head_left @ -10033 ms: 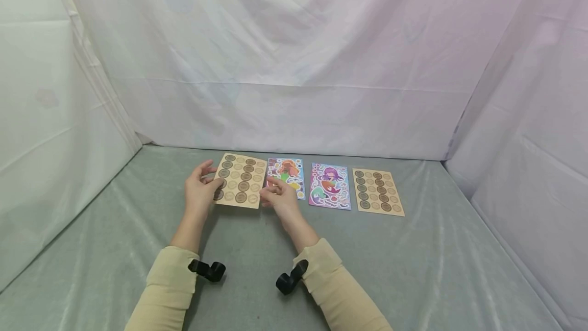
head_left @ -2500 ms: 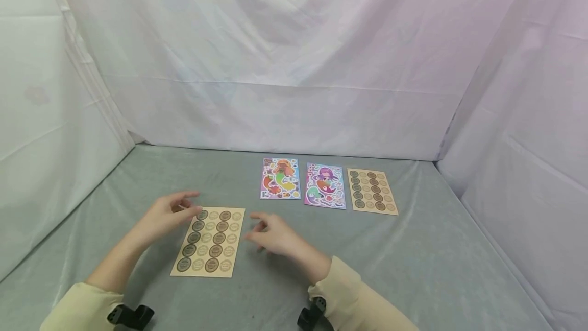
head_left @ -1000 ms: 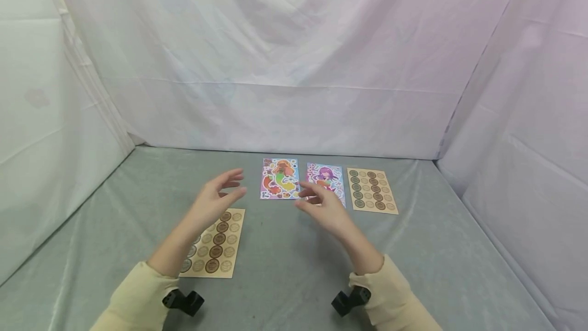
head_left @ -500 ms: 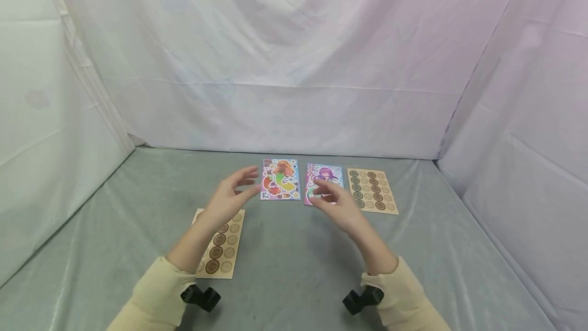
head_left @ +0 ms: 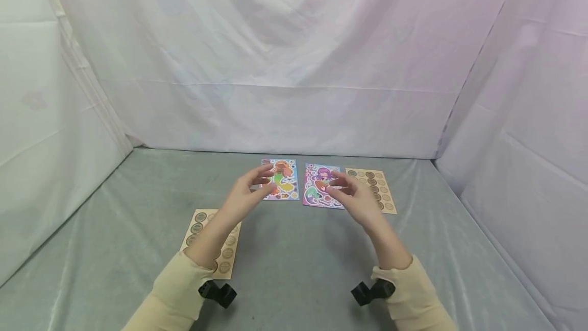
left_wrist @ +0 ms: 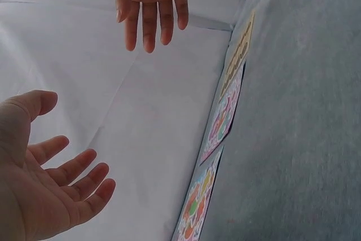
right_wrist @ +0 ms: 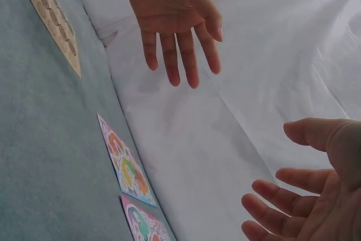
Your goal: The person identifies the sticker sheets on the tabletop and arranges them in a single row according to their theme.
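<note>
Both hands hang above the table and hold nothing, fingers loosely bent and spread. In the head view my left hand [head_left: 245, 195] partly covers a sticker sheet with an orange-haired mermaid [head_left: 287, 184]. My right hand [head_left: 362, 202] overlaps a sticker sheet with a purple-haired mermaid [head_left: 314, 195] and a tan sheet of round brown stickers [head_left: 386, 190]. Beneath my left forearm lies a second tan sticker sheet [head_left: 228, 255], partly hidden. Each wrist view shows the palms facing one another, apart from the sheets: left palm [left_wrist: 42, 193], right palm [right_wrist: 316, 196].
A grey cloth-covered table [head_left: 294, 269] carries the sheets. Three of them form a row near its back edge. White fabric walls stand at the back [head_left: 275, 116], the left [head_left: 46, 142] and the right [head_left: 519, 178]. Black wrist cameras sit on both cuffs.
Ten seconds ago my left hand held one tan sheet beside the back row; that sheet now lies nearer, at front left. Over the last second both hands have drifted right, holding nothing.
</note>
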A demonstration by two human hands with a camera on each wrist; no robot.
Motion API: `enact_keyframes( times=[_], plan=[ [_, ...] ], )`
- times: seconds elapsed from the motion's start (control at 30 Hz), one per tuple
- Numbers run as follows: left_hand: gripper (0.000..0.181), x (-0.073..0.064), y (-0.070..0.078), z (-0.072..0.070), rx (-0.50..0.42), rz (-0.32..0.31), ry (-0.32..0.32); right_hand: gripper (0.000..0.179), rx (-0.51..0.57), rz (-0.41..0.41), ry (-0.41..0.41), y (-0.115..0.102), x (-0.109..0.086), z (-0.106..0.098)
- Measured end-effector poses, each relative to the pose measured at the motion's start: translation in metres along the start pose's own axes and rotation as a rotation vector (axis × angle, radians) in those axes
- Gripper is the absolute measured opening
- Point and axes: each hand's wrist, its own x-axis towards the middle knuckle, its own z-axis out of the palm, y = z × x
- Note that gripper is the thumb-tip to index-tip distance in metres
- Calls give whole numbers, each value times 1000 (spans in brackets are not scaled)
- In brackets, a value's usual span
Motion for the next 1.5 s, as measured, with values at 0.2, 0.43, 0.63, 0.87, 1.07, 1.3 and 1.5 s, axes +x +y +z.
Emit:
enact_keyframes(
  times=[0.2, 0.43, 0.63, 0.87, 1.07, 1.3, 1.5],
  plan=[
    [47, 6, 4, 13, -20, -15, -3, 50, -10, -1, 41, 1, -1, -15],
    [51, 17, 3, 32, -85, 3, -12, 53, 29, 10, 68, 4, 1, -30],
    [50, 21, 3, 47, -82, 15, -9, 55, 64, 51, 87, 8, 2, -40],
    [50, 24, 7, 60, -104, -3, -8, 56, 67, 61, 106, 11, 3, -52],
    [50, 30, 5, 72, -111, 7, -34, 54, 95, 58, 125, 17, 5, -61],
    [54, 37, 8, 84, -110, -17, -21, 57, 83, 83, 138, 25, 6, -73],
    [51, 43, 9, 96, -107, -26, -24, 58, 103, 93, 155, 31, 7, -81]
  ],
)
